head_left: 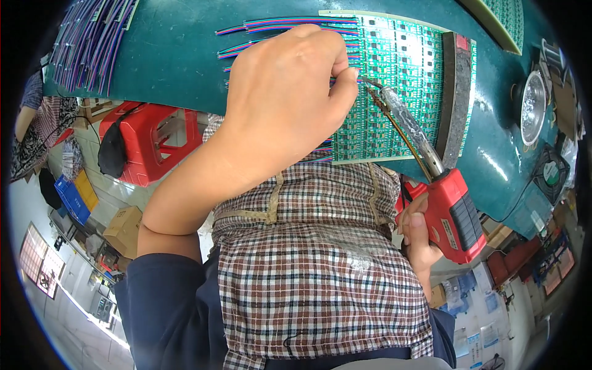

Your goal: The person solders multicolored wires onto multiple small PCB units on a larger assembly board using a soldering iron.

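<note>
My left hand point(290, 86) reaches over the left edge of a green circuit board panel point(404, 102) covered with rows of small chips. Its thumb and forefinger are pinched around the end of a coloured ribbon wire, mostly hidden under the hand. More ribbon wires point(277, 26) in blue, red and black stick out leftward from the panel's edge. My right hand point(418, 231) grips a red and black soldering gun point(455, 216). Its metal barrel slants up and left, with the tip just beside my left fingertips. A thin solder feed tube runs along the barrel.
A dark bar point(454, 92) lies across the panel's right part. Bundled ribbon wires point(95, 43) lie at the table's far left. Another board panel point(502, 24) is at the far right, near a metal bowl point(533, 108) and a fan point(550, 174). A red stool point(145, 148) stands beyond the table edge.
</note>
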A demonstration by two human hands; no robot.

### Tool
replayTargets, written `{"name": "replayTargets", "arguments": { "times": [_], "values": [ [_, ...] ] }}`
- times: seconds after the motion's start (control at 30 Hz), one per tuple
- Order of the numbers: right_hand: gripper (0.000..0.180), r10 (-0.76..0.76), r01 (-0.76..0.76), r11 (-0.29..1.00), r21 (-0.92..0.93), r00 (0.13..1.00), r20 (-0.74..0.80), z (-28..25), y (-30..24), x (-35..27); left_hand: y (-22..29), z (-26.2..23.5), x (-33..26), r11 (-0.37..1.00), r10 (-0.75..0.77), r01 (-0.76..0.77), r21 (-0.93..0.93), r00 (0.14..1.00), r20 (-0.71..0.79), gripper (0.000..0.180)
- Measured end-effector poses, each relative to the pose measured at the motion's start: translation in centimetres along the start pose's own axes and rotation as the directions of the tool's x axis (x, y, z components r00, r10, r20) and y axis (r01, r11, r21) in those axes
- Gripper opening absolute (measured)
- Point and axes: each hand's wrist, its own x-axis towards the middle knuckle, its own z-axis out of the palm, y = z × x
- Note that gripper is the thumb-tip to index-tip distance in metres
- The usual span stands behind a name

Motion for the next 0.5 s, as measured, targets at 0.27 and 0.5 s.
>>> {"name": "replayTargets", "arguments": {
  "times": [0.27, 0.5],
  "values": [
    [0.012, -0.108, 0.108, 0.994, 0.012, 0.994, 0.001, -0.21, 0.13, -0.04, -0.02, 0.02, -0.04, 1.0, 0.003, -0.003, 0.014, 1.0, -0.006, 0.018],
    [0.01, -0.079, 0.079, 0.997, 0.0, 0.995, 0.053, -0.53, 0.16, 0.02, 0.02, -0.03, -0.04, 1.0, -0.002, 0.002, 0.017, 1.0, 0.004, 0.019]
  ]
}}
